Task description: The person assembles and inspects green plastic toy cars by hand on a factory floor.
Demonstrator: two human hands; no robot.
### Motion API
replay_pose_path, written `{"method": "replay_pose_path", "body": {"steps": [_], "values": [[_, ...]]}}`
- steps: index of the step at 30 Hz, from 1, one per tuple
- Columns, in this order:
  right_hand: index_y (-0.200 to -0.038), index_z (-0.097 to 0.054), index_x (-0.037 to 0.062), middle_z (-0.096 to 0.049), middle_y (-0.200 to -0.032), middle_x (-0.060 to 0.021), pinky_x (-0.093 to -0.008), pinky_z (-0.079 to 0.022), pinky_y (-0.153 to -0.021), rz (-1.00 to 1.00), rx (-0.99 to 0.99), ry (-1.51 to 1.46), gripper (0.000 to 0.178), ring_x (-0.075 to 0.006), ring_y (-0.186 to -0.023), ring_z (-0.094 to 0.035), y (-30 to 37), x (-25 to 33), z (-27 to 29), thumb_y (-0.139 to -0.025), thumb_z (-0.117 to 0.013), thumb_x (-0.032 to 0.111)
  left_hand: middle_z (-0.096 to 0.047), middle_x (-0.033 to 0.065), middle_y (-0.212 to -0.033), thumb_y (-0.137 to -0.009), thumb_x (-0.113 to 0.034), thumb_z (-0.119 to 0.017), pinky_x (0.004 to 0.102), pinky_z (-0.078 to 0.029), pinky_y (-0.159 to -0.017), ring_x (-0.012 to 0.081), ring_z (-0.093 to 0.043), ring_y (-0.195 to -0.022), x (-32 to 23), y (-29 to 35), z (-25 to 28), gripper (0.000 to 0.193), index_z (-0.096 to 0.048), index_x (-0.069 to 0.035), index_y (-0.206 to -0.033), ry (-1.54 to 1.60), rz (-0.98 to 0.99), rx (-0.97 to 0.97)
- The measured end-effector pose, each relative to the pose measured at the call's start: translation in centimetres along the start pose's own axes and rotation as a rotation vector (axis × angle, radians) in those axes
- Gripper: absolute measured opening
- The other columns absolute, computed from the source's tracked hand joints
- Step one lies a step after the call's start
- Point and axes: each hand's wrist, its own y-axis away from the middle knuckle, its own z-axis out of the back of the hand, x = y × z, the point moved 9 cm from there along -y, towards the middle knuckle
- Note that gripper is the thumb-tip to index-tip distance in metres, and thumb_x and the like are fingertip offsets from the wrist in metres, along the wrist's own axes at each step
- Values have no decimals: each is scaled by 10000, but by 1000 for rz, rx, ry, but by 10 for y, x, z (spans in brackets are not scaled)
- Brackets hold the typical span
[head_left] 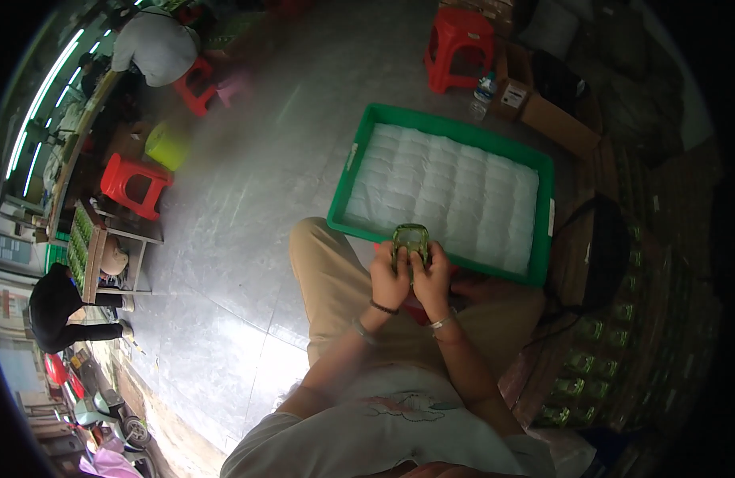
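Between my two hands is a small green glass piece, squarish with rounded corners and see-through in the middle (411, 235). My left hand (390, 279) is closed on its left side, and my right hand (431, 280) grips the right side. Both thumbs lie against the glass. Just beyond my hands stands a green plastic tray (455, 134), its near rim close to my fingers. White padded sheeting (447, 195) in quilted-looking rows fills the tray. Whether the glass piece is hollow, I cannot tell.
On my right, many green glass pieces (579, 362) stand in rows beside a dark bag (603, 251). Ahead are a red stool (461, 48), a plastic bottle (484, 92) and cardboard boxes (563, 123). Far left, people work near a bench, another red stool (136, 185) and a yellow-green bucket (167, 146).
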Motion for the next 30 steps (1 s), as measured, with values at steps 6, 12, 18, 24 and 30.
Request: {"method": "replay_pose_path", "body": {"steps": [6, 12, 18, 24, 30], "values": [[-788, -488, -32, -552, -692, -106, -291, -406, -570, 41, 24, -46, 131, -153, -612, -494, 6, 13, 0, -825, -524, 88, -566, 174, -707, -839, -119, -472, 336, -448, -590, 266, -585, -648, 20, 11, 1, 158, -530, 20, -887, 7, 83, -30], [-759, -442, -24, -495, -647, -150, -330, -378, -547, 60, -14, 105, 182, -212, -567, -456, 3, 6, 0, -838, -504, 127, -552, 198, -727, -828, -142, -496, 356, -439, -617, 330, -560, -675, 14, 5, 0, 161, -537, 8, -868, -76, 46, 1], [-750, -430, -24, -468, -631, -134, -319, -361, -536, 93, -37, 130, 206, -194, -557, -415, 3, 5, -2, -847, -498, 143, -500, 207, -688, -808, -92, -514, 385, -405, -573, 385, -504, -651, 7, 5, 3, 134, -496, 29, -756, -36, -56, -95], [-768, -445, -24, -478, -643, -85, -294, -357, -530, 21, -28, 45, 229, -116, -589, -384, 5, 4, 1, -882, -475, 172, -495, 215, -697, -818, -108, -512, 395, -400, -577, 392, -502, -663, 2, 6, 0, 155, -486, 30, -753, -16, -26, -79], [-779, -452, -29, -482, -647, -111, -307, -362, -539, 76, -48, -17, 223, -150, -587, -408, 6, 2, -1, -882, -469, 169, -495, 216, -703, -817, -111, -515, 401, -398, -564, 397, -503, -664, 5, 10, 1, 159, -486, 25, -738, -53, -59, -101]]}}
